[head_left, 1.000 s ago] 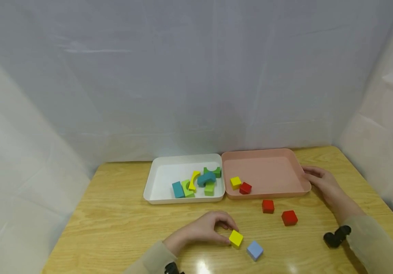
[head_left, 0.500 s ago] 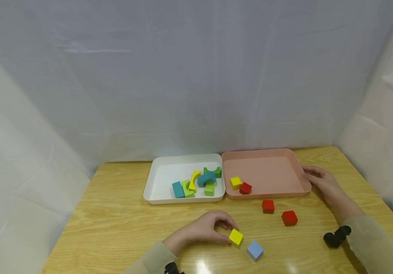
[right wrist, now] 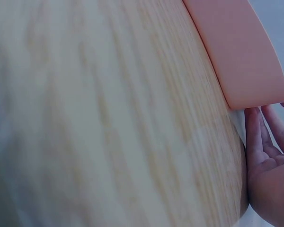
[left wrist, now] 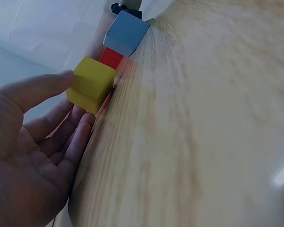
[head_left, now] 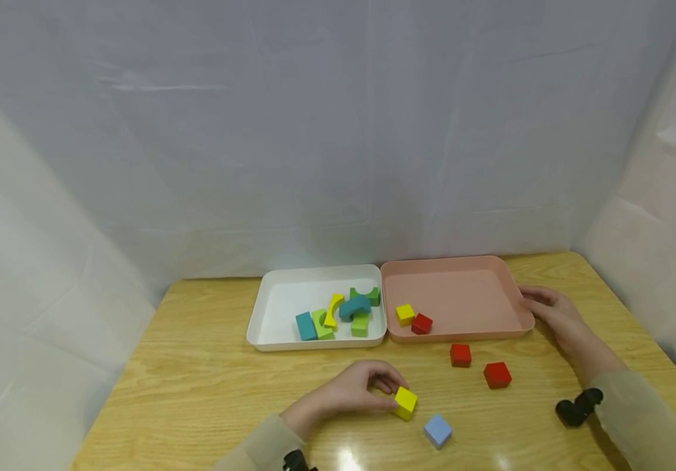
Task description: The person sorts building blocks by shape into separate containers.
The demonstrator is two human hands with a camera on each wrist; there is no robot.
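My left hand (head_left: 361,390) pinches a yellow cube (head_left: 405,403) between thumb and fingers, close over the wooden table. In the left wrist view the thumb lies on one side of the yellow cube (left wrist: 91,85) and fingertips are under the other. A pale blue cube (head_left: 438,431) sits just right of it. Further right, my right hand (head_left: 561,320) touches the right end of the pink tray (head_left: 461,288). The right wrist view has its straight fingers (right wrist: 253,130) against that tray's end wall (right wrist: 248,71).
Two red cubes, one nearer the tray (head_left: 461,356) and one further right (head_left: 497,375), lie on the table (head_left: 196,386). Inside the pink tray are a yellow cube (head_left: 405,314) and a red block (head_left: 422,324). The adjoining white tray (head_left: 279,307) holds several blue, green and yellow blocks.
The yellow cube in my left hand has shifted slightly up and away from me, its tilt altered a little. My right hand stays at the pink tray.
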